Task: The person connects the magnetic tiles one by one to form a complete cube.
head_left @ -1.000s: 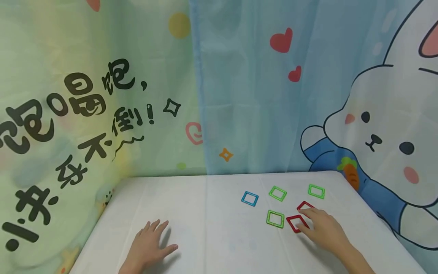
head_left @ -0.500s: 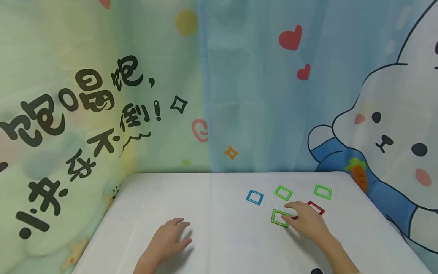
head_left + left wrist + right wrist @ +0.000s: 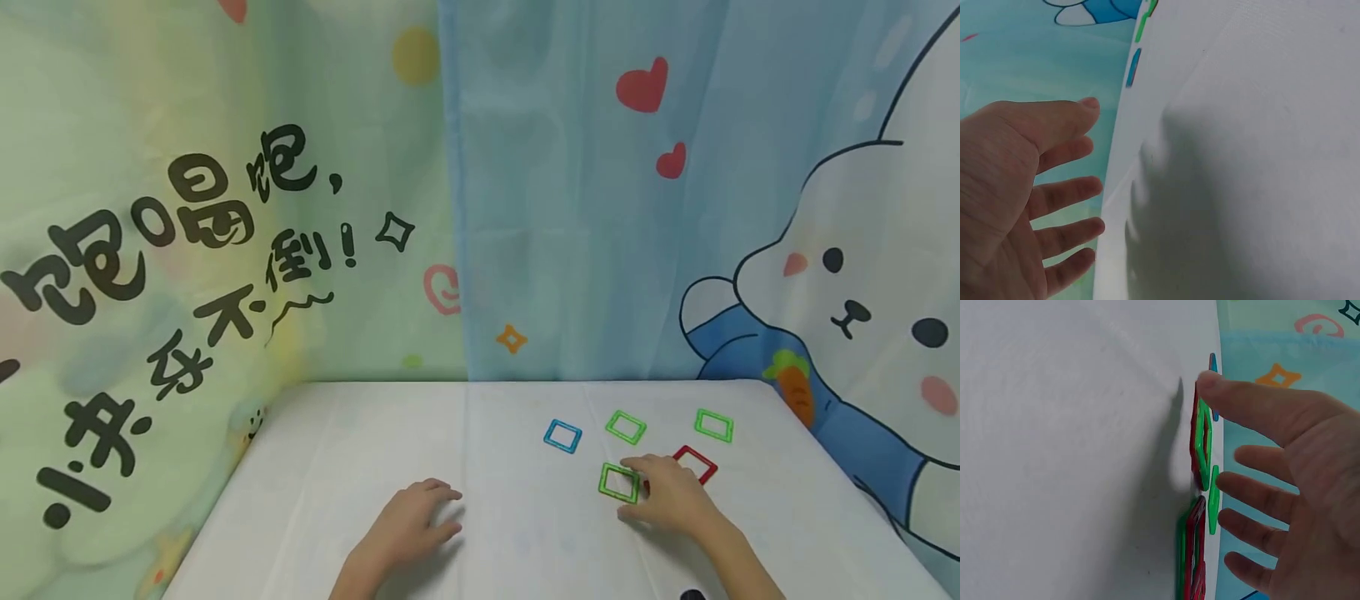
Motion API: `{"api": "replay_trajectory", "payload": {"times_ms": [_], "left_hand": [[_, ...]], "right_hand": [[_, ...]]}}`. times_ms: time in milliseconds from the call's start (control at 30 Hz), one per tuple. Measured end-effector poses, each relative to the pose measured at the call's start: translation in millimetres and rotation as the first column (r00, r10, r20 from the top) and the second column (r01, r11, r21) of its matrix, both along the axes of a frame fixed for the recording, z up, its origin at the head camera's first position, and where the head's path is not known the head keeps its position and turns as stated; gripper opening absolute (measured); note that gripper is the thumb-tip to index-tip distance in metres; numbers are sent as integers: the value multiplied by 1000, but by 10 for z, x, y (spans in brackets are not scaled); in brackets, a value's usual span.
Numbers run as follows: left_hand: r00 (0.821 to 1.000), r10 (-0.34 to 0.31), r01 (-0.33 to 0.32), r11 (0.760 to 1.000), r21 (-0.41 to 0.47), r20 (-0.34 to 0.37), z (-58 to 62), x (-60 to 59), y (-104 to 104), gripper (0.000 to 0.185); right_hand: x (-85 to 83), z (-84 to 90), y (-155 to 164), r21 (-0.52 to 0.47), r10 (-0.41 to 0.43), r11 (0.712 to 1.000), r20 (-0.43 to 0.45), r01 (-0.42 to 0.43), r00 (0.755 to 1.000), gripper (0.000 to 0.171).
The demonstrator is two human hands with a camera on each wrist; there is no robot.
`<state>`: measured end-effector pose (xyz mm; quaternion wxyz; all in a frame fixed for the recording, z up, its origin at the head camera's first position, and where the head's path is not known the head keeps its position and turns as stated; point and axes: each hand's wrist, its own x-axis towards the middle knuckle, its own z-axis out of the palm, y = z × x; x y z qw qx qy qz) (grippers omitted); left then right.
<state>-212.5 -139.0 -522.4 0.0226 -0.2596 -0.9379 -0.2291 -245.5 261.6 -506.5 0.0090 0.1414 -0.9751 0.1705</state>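
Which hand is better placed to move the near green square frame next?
Right. The right hand already touches the green square frame; the left hand rests on bare white table, well apart from the frames.

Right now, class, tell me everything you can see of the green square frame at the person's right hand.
The green frame is a thin, hollow square outline, apparently of glossy translucent plastic, lying flat on the white table. It is turned a little, not square to the table's edge. The right hand rests beside it, its fingertips at the frame's right side. A red frame sits against it, largely hidden under the hand in the head view. The other frames lie apart, farther back.
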Motion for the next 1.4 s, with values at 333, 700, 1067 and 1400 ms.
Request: {"api": "replay_trajectory", "payload": {"times_ms": [333, 700, 1067, 1400], "left_hand": [[999, -29, 27, 998, 63, 24, -51, -125, 95, 32], [996, -32, 19, 989, 147, 87, -86, -171, 176, 38], [994, -39, 17, 980, 199, 104, -147, -216, 287, 41], [985, 4, -35, 983, 178, 172, -151, -243, 421, 48]], "right_hand": [[-72, -76, 81, 26, -26, 999, 47, 25, 999, 68], [-187, -51, 46, -36, -73, 996, 113, 77, 991, 60], [-102, 10, -345, -144, -44, 987, 148, 66, 988, 55], [-50, -14, -736, -238, 83, 970, 174, -40, 981, 50]]}}
